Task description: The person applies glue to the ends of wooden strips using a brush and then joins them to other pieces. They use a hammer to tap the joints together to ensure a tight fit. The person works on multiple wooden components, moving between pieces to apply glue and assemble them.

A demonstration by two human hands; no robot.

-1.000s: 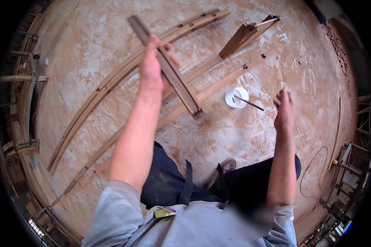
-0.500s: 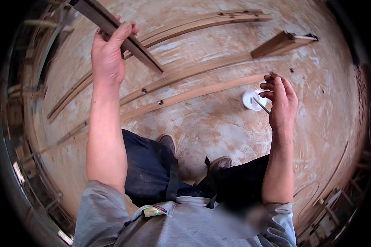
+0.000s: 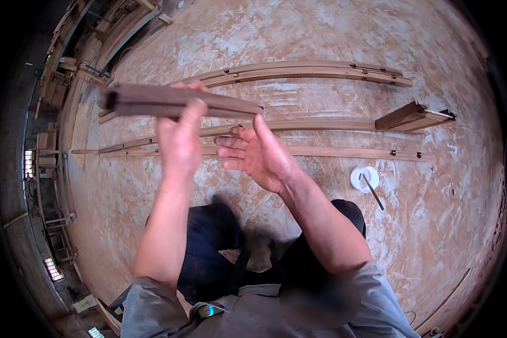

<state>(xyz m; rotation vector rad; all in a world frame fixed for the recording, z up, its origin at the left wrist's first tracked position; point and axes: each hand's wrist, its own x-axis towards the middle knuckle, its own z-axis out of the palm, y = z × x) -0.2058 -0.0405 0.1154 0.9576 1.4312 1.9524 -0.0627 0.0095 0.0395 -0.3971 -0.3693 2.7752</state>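
My left hand (image 3: 180, 132) is raised in front of me and grips a short dark wooden strip (image 3: 177, 102), held about level, its ends sticking out to both sides. My right hand (image 3: 262, 152) is open, palm turned left, fingers spread, just right of the left hand and below the strip's right end, not touching it. Below the hands lie long curved wooden slats (image 3: 332, 151) on the pale floor.
Another pair of curved slats (image 3: 304, 70) lies further off. A short wooden block (image 3: 414, 117) rests on a slat at the right. A small white cup with a dark stick in it (image 3: 365, 178) stands on the floor at right. Stacked timber frames (image 3: 67, 73) line the left edge.
The left hand has brought the strip from up-left toward the middle and turned it level. The right hand has moved left from near the white cup to beside the strip.
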